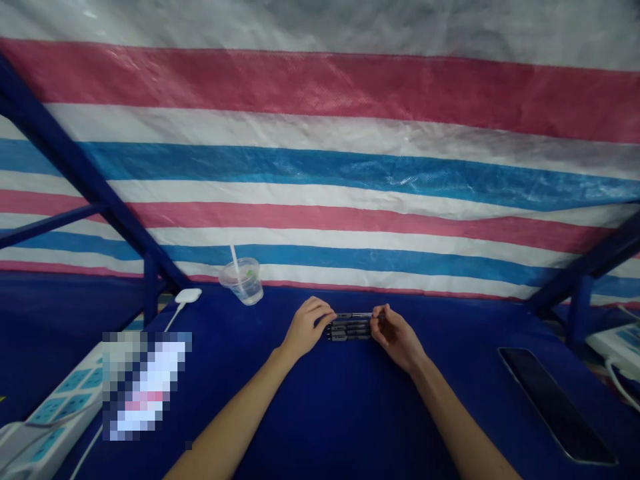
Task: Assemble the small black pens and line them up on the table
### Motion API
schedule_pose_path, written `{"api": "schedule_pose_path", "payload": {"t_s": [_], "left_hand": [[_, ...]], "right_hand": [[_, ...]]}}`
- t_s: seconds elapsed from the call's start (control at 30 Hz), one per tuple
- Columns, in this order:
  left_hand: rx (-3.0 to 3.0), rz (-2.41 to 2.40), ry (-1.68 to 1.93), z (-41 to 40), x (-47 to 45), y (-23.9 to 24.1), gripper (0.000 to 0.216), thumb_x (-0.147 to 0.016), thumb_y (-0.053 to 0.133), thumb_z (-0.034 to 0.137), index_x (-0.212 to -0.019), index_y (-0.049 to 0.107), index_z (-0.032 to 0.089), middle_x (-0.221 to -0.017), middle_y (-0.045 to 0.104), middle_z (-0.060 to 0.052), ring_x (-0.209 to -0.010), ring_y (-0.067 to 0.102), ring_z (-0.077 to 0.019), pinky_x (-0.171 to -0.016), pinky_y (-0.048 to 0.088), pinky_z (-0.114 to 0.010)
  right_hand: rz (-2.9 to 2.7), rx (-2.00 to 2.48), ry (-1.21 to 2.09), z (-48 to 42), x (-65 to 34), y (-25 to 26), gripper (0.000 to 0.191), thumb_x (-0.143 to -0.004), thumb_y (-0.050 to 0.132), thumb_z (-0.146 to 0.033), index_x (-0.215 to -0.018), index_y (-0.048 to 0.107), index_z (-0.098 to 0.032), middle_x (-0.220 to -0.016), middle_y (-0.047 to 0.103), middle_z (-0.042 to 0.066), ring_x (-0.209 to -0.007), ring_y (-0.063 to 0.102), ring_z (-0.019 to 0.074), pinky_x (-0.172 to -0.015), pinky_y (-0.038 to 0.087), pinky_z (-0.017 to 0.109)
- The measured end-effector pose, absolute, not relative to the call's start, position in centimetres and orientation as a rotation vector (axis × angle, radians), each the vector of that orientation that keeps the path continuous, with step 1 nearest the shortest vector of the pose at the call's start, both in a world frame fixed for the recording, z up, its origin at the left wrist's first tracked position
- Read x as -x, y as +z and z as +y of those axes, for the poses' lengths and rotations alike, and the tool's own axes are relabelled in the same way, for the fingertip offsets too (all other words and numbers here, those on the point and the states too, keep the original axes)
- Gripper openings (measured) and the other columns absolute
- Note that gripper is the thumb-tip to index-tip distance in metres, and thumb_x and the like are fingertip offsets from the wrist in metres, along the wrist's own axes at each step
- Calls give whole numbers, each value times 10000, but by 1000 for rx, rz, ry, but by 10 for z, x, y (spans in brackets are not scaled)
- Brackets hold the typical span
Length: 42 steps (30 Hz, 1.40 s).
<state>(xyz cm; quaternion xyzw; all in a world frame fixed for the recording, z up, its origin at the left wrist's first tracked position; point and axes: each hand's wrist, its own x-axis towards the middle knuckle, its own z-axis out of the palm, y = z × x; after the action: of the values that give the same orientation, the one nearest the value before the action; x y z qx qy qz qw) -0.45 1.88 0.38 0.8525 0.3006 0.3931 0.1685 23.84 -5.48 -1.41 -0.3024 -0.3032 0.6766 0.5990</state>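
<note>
Head view: the left hand (305, 328) and right hand (397, 337) curl their fingers (321, 308) closed on either end of a row of slim black pens (350, 327), seemingly to keep it together, on the blue worktop (350, 413) — just right of a clear plastic cup (243, 283).

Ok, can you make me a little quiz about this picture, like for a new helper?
1. Which is nearer the clear plastic cup, the left hand or the right hand?
2. True or false: the black phone lies on the blue cloth.
3. How many hands touch the row of black pens?

Key: 1. left hand; 2. true; 3. two.
</note>
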Motion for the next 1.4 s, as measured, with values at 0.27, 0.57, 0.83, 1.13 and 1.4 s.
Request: {"api": "schedule_pose_path", "payload": {"t_s": [0.27,0.57,0.83,1.13,1.4], "left_hand": [[-2411,858,1113,16,5,2,212,-1015,597,342,-937,736,202,-929,709,-64,-927,631,-208,-852,534,-387],[-2409,1021,1063,24,7,-3,137,-988,641,320,-950,721,215,-993,701,-38,-973,632,-207,-944,495,-410],[-2425,1139,801,29,4,-9,159,-1005,607,314,-908,661,199,-1008,679,-21,-982,597,-214,-965,447,-415],[-2529,917,670,21,3,4,402,-947,665,498,-1282,644,277,-1253,670,-62,-1194,577,-259,-1025,462,-436],[-2596,823,563,18,4,3,643,-819,823,445,-1401,584,312,-1299,677,-62,-1246,571,-280,-1055,456,-442]], "right_hand": [[-882,899,1454,-55,-240,-20,508,-871,611,-724,-884,614,-215,-644,530,-20,-445,335,91,-461,302,266],[-1115,1219,954,-44,-246,-25,498,-899,631,-647,-1039,746,-184,-775,693,48,-572,575,164,-532,436,286],[-1453,1455,422,-37,-247,-42,295,-984,552,-418,-1058,770,-235,-999,723,105,-911,680,268,-879,551,447],[-1670,1438,328,-40,-245,-36,272,-956,625,-383,-1167,709,-233,-1107,731,115,-1098,615,305,-949,524,494],[-2102,1350,266,-53,-235,-22,550,-873,763,-412,-1370,586,-258,-1298,669,107,-1200,567,307,-1022,447,503]]}}
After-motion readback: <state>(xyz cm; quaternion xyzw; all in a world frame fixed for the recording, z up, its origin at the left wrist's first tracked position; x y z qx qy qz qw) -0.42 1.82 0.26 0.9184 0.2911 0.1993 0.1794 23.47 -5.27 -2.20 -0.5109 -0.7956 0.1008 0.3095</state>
